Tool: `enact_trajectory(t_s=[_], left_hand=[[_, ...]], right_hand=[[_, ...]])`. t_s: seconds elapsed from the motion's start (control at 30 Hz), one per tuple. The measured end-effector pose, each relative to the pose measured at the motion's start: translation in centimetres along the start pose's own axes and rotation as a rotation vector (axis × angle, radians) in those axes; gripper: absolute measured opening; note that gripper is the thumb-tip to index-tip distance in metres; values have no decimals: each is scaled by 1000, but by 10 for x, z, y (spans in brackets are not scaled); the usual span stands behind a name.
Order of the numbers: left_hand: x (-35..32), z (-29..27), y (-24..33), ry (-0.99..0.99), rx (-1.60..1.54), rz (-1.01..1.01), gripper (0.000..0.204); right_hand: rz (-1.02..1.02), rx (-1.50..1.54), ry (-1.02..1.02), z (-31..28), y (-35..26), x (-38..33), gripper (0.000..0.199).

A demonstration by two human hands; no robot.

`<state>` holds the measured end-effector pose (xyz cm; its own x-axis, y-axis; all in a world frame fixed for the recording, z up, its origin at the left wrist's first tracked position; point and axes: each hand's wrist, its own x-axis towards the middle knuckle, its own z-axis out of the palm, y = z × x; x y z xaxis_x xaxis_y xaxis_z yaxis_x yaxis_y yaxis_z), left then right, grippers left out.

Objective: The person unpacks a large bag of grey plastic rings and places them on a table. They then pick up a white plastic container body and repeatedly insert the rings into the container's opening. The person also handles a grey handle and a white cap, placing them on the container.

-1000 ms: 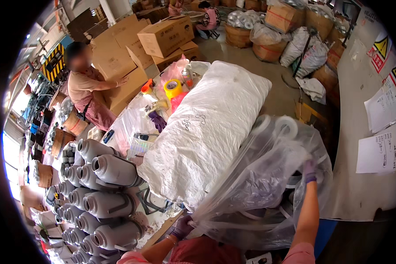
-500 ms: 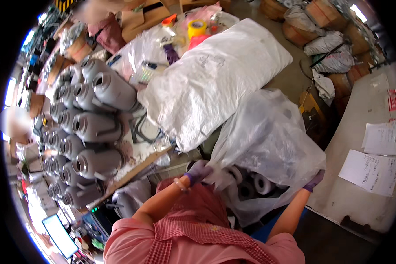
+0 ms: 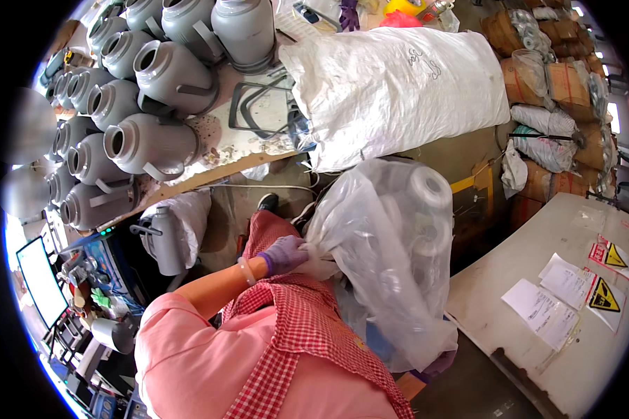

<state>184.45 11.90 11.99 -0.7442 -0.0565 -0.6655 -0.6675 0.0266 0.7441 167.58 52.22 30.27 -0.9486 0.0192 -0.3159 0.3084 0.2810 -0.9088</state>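
A large clear plastic bag (image 3: 377, 237) is in front of me, with round, ring-shaped parts (image 3: 430, 188) showing through its film. My left hand (image 3: 285, 255), in a purple glove, is closed around the bunched film at the bag's left side. At the lower right corner of the bag is my right hand (image 3: 438, 364), also gloved in purple. It grips the film there, though the plastic covers part of its fingers. A blue surface (image 3: 379, 339) shows under the bag.
Grey jug-shaped bodies (image 3: 154, 143) crowd the table at left, beside dark handle frames (image 3: 258, 105). A stuffed white sack (image 3: 398, 91) lies beyond the bag. One grey jug (image 3: 164, 237) is below the table edge. A pale panel with papers (image 3: 531, 307) is at right; cartons (image 3: 573, 91) stand behind.
The bag's spread film has been drawn together, and the rings that showed at its opening are now behind plastic. My right hand has come down and nearer. The whole view has turned.
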Motion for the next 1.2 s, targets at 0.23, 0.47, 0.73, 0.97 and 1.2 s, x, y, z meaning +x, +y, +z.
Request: enact_trajectory(t_s=[0.23, 0.47, 0.73, 0.97, 1.2], left_hand=[[-64, -39, -98, 31, 57, -193, 46], [-8, -77, -233, 226, 60, -423, 54], [59, -160, -198, 560, 296, -81, 61], [3, -124, -252, 521, 687, -287, 79], [-2, -49, -288, 805, 425, -243, 87]], right_hand=[[82, -34, -173, 39, 24, -66, 39], [253, 462, -158, 138, 59, 16, 38], [139, 166, -174, 187, 43, 151, 46], [110, -45, -355, 190, 105, 60, 39], [237, 217, -592, 216, 4, 97, 44]])
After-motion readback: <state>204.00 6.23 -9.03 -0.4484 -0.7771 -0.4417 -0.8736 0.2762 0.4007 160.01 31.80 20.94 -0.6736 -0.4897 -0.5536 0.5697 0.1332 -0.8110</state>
